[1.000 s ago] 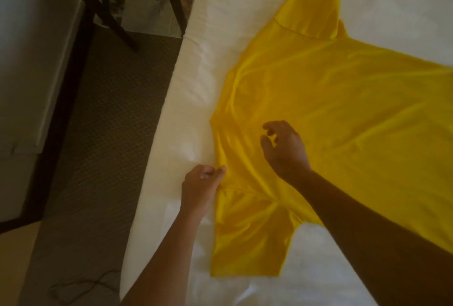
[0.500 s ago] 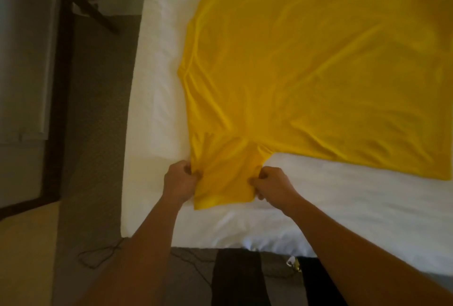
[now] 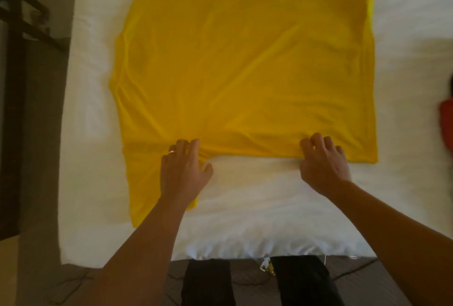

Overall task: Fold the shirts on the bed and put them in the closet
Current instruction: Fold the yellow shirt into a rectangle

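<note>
Head view: the yellow shirt lies flat mid-bed and looks light and limp. The left hand and right hand touch its edge toward the bed's near side; whether they're pinching, I cannot tell. Two spaced pinches there should lift it evenly.

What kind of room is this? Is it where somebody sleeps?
Most likely a bedroom, maybe in a hotel. There is a bed with white sheets, a yellow shirt spread flat on it, and carpet on the floor beside it.
</note>
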